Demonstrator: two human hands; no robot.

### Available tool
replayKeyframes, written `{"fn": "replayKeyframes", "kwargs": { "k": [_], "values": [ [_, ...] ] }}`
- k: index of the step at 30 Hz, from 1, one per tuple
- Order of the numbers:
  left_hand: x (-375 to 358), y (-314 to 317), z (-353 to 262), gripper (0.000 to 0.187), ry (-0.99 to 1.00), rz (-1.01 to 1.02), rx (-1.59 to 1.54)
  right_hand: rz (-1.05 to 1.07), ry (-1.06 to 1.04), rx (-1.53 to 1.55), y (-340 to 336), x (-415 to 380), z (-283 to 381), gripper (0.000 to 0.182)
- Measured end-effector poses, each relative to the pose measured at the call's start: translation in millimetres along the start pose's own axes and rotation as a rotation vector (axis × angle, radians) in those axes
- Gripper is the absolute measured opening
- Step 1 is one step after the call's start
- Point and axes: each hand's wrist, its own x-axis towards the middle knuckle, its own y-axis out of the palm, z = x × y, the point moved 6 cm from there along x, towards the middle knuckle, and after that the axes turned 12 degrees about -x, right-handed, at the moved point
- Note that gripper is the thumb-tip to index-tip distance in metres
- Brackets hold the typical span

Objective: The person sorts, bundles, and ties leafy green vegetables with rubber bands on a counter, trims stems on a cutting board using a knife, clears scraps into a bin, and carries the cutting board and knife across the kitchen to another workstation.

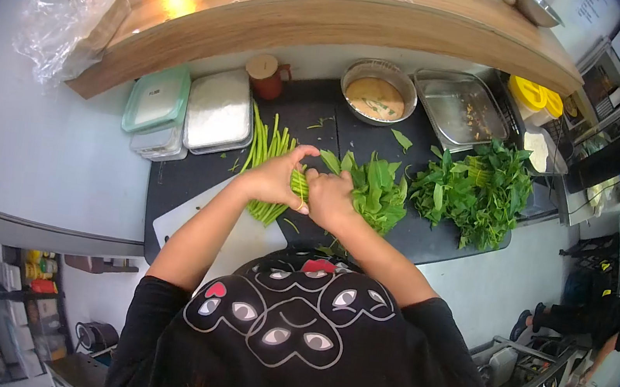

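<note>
A bundle of leafy greens (273, 144) lies across the dark counter, its green stems to the left and its leaves to the right. Around the stems near the middle curves my left hand (278, 177), thumb and fingers on either side of them. Close beside it, my right hand (330, 198) grips the bundle just left of the leaves, its fingers bent over the stems. A thin yellowish band shows on the stems by my left thumb. Under the stem ends is a white cutting board (230, 234). A second heap of greens (475, 188) rests farther right.
Along the back stand lidded containers (221, 110), a brown jug (266, 76), a metal bowl (378, 93) and a metal tray (463, 110). A wooden shelf (333, 20) overhangs the counter (178, 184). At the far right is another person (591, 320) in dark clothes.
</note>
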Motion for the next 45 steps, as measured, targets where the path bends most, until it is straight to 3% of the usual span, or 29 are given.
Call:
{"fn": "replayKeyframes", "kwargs": {
  "k": [4, 7, 10, 13, 16, 22, 25, 29, 34, 40, 43, 45],
  "values": [
    [3, -2, -1, 0.103, 0.052, 0.002, -0.081, -0.072, 0.007, -0.066, -9, -2, 1, 0.051],
    [3, -6, 6, 0.104, 0.153, 0.034, -0.052, -0.23, -0.017, 0.08, -24, -6, -2, 0.063],
    [-2, -6, 5, 0.101, 0.223, 0.01, -0.189, -0.21, -0.056, 0.23, -24, -8, -8, 0.067],
    [-10, -3, 1, 0.092, 0.039, -0.007, -0.416, -0.232, 0.037, 0.416, -26, -8, -17, 0.066],
    [-17, -3, -7, 0.079, -0.054, -0.217, -0.432, -0.256, 0.162, 0.498, -18, 0, -27, 0.063],
    [-22, -9, -13, 0.038, 0.152, -0.466, -0.177, -0.328, 0.298, 0.849, -4, 12, -45, 0.054],
    [-22, -15, -7, 0.025, 0.211, -0.477, -0.018, -0.192, 0.257, 1.094, -6, 14, -53, 0.052],
    [-20, -19, -7, 0.027, 0.275, -0.456, 0.114, 0.029, 0.203, 1.34, 15, 18, -50, 0.046],
    [-18, -24, -16, 0.027, 0.489, -0.503, 0.187, 0.012, 0.162, 1.423, 8, 12, -45, 0.037],
    [-13, -30, 3, 0.025, 0.442, -0.498, 0.052, 0.034, 0.109, 1.509, 0, 11, -47, 0.034],
    [-15, -29, 1, 0.025, 0.537, -0.423, 0.23, 0.011, 0.13, 1.585, 2, 12, -51, 0.031],
    [-18, -19, 0, 0.028, 0.323, -0.243, 0.321, -0.011, 0.155, 1.625, 3, 11, -59, 0.031]
  ]
}}
